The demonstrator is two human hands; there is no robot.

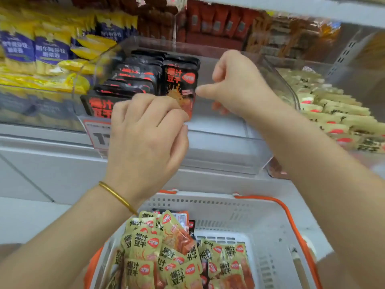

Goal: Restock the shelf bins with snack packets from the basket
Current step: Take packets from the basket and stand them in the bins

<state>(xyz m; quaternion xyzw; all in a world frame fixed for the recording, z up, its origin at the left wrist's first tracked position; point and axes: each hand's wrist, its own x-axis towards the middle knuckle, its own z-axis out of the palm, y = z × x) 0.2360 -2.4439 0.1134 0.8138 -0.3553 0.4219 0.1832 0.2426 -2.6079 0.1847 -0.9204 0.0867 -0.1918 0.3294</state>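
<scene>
A clear shelf bin [220,147] holds a row of black snack packets [133,78] on its left side; its right side is bare. One black packet [180,84] stands upright at the row's right end. My left hand [145,132] pinches this packet's lower edge with curled fingers. My right hand [237,84] is just right of it, fingers curled on nothing, thumb tip at the packet's right edge. Below, a white basket [208,201] with orange handles holds several yellow-green packets [150,247] and a few black ones.
A bin of yellow and blue packets [48,51] sits to the left, a bin of beige packets [333,115] to the right. Red packets [216,19] fill the shelf behind. A red price tag [96,132] hangs on the shelf edge.
</scene>
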